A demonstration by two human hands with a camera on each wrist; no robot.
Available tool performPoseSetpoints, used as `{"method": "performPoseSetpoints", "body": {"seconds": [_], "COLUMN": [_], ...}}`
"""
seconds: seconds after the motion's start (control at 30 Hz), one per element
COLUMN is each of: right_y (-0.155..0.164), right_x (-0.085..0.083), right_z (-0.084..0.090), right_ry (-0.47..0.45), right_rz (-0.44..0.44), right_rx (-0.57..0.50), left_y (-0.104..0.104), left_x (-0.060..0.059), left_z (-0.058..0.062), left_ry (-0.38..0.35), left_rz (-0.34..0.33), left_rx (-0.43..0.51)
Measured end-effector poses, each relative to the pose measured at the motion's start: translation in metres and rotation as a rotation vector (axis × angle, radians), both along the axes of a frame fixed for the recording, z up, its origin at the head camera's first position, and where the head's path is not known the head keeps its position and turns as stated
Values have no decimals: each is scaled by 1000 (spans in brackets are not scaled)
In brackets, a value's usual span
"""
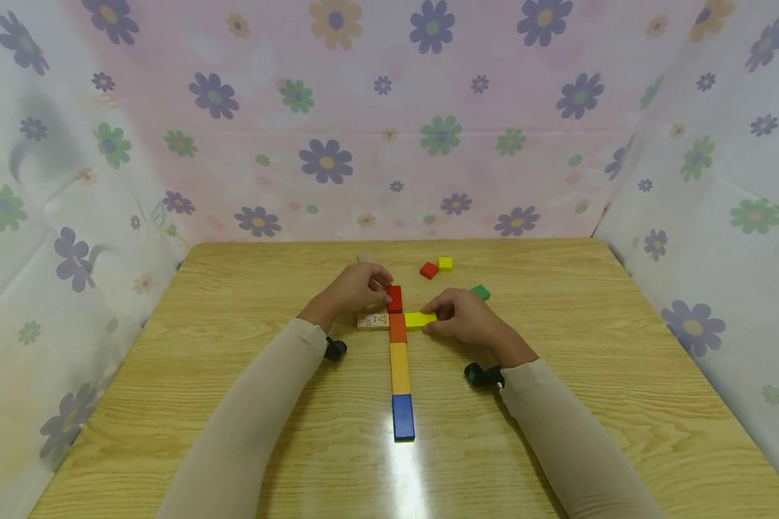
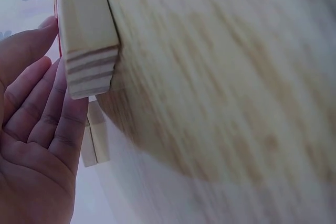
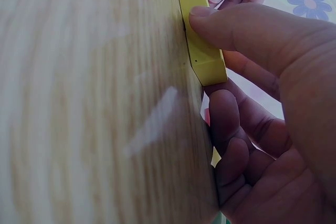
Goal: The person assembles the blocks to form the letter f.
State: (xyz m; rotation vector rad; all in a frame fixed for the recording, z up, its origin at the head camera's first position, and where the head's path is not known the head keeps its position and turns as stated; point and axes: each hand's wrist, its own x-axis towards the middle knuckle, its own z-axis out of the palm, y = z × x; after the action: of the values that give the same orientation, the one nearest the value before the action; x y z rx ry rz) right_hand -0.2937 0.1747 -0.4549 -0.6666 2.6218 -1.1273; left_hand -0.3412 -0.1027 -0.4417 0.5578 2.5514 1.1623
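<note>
Head view shows the flat yellow rectangular wooden block [image 1: 420, 319] lying on the wooden desk [image 1: 234, 404] with its long axis running left to right, its left end touching the right side of the orange block [image 1: 397, 327] in a lengthwise column. It lies straight in front of the right hand [image 1: 470, 322], the nearer one, whose grip is closed on it: the right wrist view shows the thumb [image 3: 236, 27] pressed on the block's top face and other fingers curled at its far side. It looks smooth, painted bright yellow, thin, with squared edges. The left hand [image 1: 353, 287] rests with fingers against the red rectangular block [image 1: 394, 298] at the column's far end; whether it pinches it I cannot tell. A pale printed block [image 1: 372, 321] lies to the orange block's left, opposite the yellow one. Below the orange block run a longer amber-yellow block [image 1: 399, 367] and a blue block [image 1: 402, 417]. Well apart towards the far edge sit a small red cube [image 1: 428, 270], a yellow cube [image 1: 445, 264] and a green piece [image 1: 481, 292].
</note>
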Motion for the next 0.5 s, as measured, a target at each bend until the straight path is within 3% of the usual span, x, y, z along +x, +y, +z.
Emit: {"method": "performPoseSetpoints", "body": {"seconds": [0.5], "right_y": [0], "right_x": [0], "right_z": [1], "right_ry": [-7], "right_rz": [4], "right_rx": [-2], "left_y": [1], "left_x": [1], "left_z": [-1], "left_ry": [11], "left_rz": [-10], "left_rx": [-4]}}
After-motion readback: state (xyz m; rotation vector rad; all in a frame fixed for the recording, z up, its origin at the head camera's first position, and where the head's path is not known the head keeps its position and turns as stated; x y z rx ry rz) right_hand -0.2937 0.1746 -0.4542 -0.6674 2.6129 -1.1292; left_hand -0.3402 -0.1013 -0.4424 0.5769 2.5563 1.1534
